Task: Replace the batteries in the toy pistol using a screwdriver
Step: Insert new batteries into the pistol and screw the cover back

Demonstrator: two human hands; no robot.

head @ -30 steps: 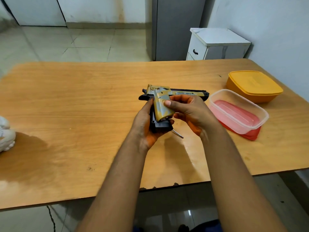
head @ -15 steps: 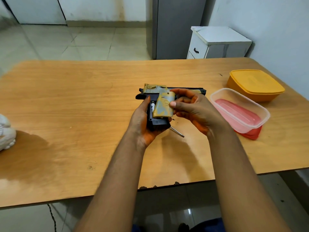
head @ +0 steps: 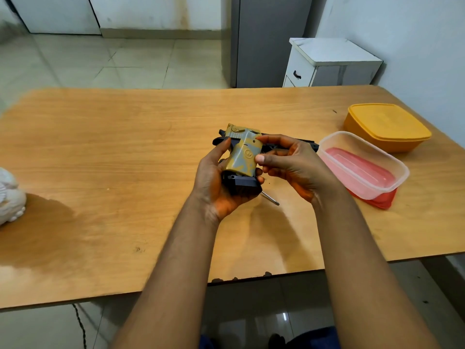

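Hands met over table middle. Toy pistol [head: 242, 157] gripped at butt by left hand [head: 216, 182], held above wooden table [head: 113, 159]. Yellow grip panel pinched by right hand [head: 289, 162], thumb and fingertips curled on it. Screwdriver tip [head: 270, 199] seen under pistol. Clear tub [head: 362, 163], orange box [head: 386, 127] parked at right.

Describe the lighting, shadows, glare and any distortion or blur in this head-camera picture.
Head view: soft, even light; the left hand and right hand holding the toy pistol cast broad, diffuse shadows onto the table beneath the forearms; a pale glare patch sits on the table's near-left edge; wide-angle distortion bows the table edges; the white object at the left border is washed out and soft.
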